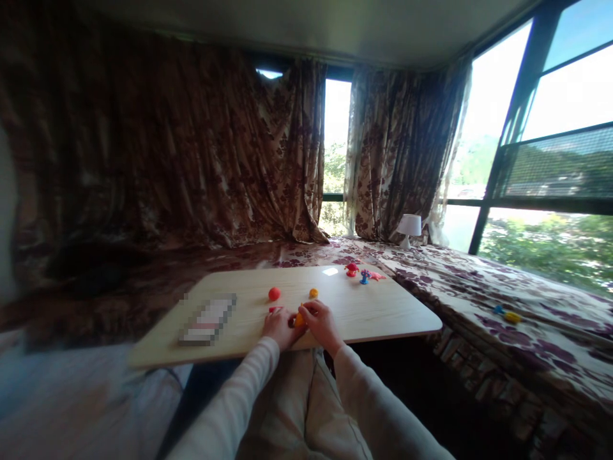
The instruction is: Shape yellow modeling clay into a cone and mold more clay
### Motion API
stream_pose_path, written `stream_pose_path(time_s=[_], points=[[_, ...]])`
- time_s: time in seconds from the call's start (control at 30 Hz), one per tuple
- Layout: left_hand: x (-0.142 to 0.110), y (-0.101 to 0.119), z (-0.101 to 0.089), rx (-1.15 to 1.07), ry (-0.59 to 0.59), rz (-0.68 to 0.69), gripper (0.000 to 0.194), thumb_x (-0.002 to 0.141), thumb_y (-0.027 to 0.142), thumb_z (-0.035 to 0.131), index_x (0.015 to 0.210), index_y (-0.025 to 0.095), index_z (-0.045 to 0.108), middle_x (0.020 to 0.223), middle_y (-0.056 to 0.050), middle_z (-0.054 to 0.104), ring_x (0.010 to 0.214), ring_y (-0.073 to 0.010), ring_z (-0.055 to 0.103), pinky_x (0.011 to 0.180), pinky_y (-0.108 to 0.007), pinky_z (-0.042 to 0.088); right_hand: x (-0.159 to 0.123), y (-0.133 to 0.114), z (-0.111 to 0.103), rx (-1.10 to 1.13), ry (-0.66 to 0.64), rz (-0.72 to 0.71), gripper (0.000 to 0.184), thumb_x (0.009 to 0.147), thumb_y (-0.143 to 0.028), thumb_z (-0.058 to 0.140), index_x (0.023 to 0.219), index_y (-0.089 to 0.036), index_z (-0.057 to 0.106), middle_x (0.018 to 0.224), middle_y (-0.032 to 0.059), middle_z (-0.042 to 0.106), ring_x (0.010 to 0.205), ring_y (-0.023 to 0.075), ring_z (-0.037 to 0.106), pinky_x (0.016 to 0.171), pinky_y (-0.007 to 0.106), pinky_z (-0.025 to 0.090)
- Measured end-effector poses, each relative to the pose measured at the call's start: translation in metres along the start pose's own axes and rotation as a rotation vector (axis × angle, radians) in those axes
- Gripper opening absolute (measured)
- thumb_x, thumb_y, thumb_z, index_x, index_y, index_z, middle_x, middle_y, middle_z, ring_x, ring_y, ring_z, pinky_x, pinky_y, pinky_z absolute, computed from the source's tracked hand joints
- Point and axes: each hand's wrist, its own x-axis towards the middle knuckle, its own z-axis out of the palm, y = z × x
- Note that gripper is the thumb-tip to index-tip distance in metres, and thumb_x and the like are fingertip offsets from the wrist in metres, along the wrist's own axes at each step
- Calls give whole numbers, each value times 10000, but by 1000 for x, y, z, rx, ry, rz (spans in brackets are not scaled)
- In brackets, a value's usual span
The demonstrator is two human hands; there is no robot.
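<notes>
Through my feed, the pale tabletop (393,313) carries a rectangular item (208,319) at left (too pixelated for me to identify), a red ball (274,294) and yellow piece (313,292) mid-table, a small red piece (274,309) by the left hand (279,327), and, far right, a red toy (352,269), blue toy (364,277) and pink toy (378,276).

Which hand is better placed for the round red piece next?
Probably the left hand: the round red piece lies just beyond it, farther from the right hand. Both hands are on the yellow piece between them, so neither looks free.
</notes>
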Motion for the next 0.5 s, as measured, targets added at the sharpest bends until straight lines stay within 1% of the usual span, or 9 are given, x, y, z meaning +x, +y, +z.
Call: stream_pose_path(time_s=[0.2, 0.27, 0.37, 0.43, 0.5], points=[[0, 0, 0, -5, -4, -13, 266, 691, 463, 620, 799, 236, 706, 839, -34, 656, 922, -232, 575, 807, -336, 396, -1, -1, -2, -3, -5, 16, 243, 739, -378, 596, 654, -159, 656, 673, 27, 618, 626, 153, 565, 598, 261, 463], [-1, 0, -1, -4, -7, -16, 273, 691, 471, 617, 790, 232, 704, 832, -33, 654, 914, -231, 575, 793, -331, 398, -1, -3, -3, -12, -4, 27, 292, 776, -410, 565, 665, -157, 661, 658, 26, 617, 625, 154, 563, 595, 261, 454], [-1, 1, -2, 0, -13, -10, 292, 693, 492, 606, 758, 224, 700, 805, -38, 648, 906, -235, 574, 777, -331, 397, -2, -5, -6, -19, 0, 37, 375, 847, -432, 468, 697, -152, 667, 652, 30, 617, 642, 161, 567, 605, 267, 445], [-1, 1, -2, 2, -13, -9, 295, 694, 497, 602, 740, 222, 698, 798, -40, 647, 904, -234, 574, 779, -331, 395, -2, -6, -6, -16, -5, 33, 350, 839, -420, 480, 718, -153, 670, 678, 33, 622, 655, 162, 567, 610, 267, 447], [0, 1, -1, 0, -11, -12, 285, 696, 490, 602, 739, 225, 699, 808, -40, 650, 910, -230, 576, 786, -329, 394, -2, -5, -5, -8, -18, 25, 267, 783, -392, 556, 742, -156, 675, 713, 31, 623, 651, 155, 562, 602, 260, 451]])
